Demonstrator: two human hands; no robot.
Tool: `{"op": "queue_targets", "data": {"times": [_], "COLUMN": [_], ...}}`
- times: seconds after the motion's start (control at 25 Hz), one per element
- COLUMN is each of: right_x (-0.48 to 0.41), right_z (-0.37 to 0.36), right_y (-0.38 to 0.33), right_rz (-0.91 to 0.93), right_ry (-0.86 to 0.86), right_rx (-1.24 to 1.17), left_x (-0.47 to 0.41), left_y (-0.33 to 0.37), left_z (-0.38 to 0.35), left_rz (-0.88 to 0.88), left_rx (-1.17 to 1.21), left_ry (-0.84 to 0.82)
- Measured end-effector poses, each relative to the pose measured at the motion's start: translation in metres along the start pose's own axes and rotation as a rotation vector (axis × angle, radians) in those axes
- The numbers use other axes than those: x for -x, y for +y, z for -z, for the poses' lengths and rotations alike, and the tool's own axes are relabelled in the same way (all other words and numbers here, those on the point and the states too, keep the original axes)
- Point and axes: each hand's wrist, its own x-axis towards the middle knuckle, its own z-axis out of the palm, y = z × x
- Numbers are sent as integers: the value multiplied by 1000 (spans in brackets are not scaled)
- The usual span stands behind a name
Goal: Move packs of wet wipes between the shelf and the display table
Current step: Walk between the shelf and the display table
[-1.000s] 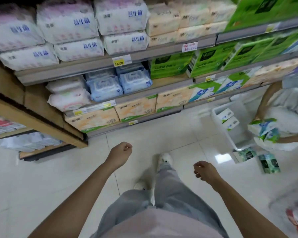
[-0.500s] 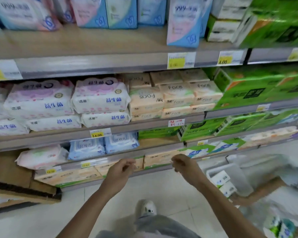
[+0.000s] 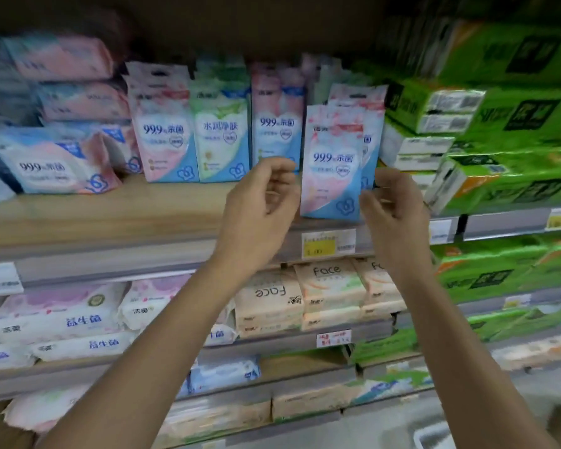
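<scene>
A pack of wet wipes (image 3: 332,163) is standing upright at the front lip of the shelf (image 3: 110,218), directly above the yellow price tag (image 3: 327,243), with its long axis running vertical and its printed face turned toward the person. Both hands are hovering at the height of the pack's lower half. The left hand (image 3: 259,205) is sitting above and to the left of the price tag, and the right hand (image 3: 394,209) above and to the right of it, so the pack is lying between them. The left hand is holding nothing: its fingers are loosely curled into an open C, with a narrow gap showing between them and the pack's left edge. The right hand is nearer, its fingertips (image 3: 366,199) overlapping the pack's lower right edge; whether it is already pinching the pack or only brushing it cannot be told, since the back of the hand is hiding the contact. A second pack (image 3: 371,124) is leaning just behind the first, above and slightly right of the price tag, so the coming grasp is probably calling for closing on the front pack's two long side edges without catching the one behind.
</scene>
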Motion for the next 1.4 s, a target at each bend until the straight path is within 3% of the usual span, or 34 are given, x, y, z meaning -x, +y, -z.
{"op": "queue_targets", "data": {"times": [0.16,0.24,0.36,0.6,0.84,1.08,1.16,1.28,1.4], "right_x": [-17,-15,-18,-50,-72,-69,-65,-57,-49], "right_z": [-12,-16,-18,-43,-77,-80,-82,-80,-70], "right_y": [5,7,6,2,-16,-13,-11,-13,-30], "right_rz": [-55,-60,-84,-131,-468,-427,-356,-252,-262], "right_ry": [-45,-74,-52,112,271,289,264,218,120], "right_rx": [97,64,15,169,385,408,347,10,-305], "left_x": [-50,-55,-60,-64,-57,-40,-35,-26,-13], "left_y": [-2,-5,-15,-32,-33,-32,-33,-31,-30], "left_z": [-36,-48,-55,-32,-6,9,17,35,57], "left_rz": [205,300,343,365,384,333,301,274,272], "left_rx": [-264,-244,-206,47,353,521,558,542,545], "left_ry": [-155,-212,-159,-29,57,94,110,152,183]}}
